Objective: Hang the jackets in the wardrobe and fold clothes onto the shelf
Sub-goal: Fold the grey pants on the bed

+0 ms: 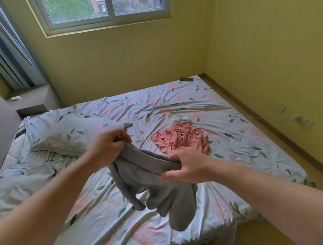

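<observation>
Both bare forearms reach forward from the near edge of the bed (100, 227). The left hand (108, 147) is raised higher, knuckles up, its grip clamped on one end of the grey garment (158, 185). The right hand (190, 167) sits lower, thumb towards the camera, its grip pinched on the other end of the same edge. The garment hangs between them above the bed's middle, its lower folds trailing down to the sheet. A crumpled pink garment (181, 138) lies just beyond the right hand, with a white garment (178, 118) touching its far side. A pillow (70, 133) lies towards the left edge, and a dark phone (187, 79) lies at the far right corner.
</observation>
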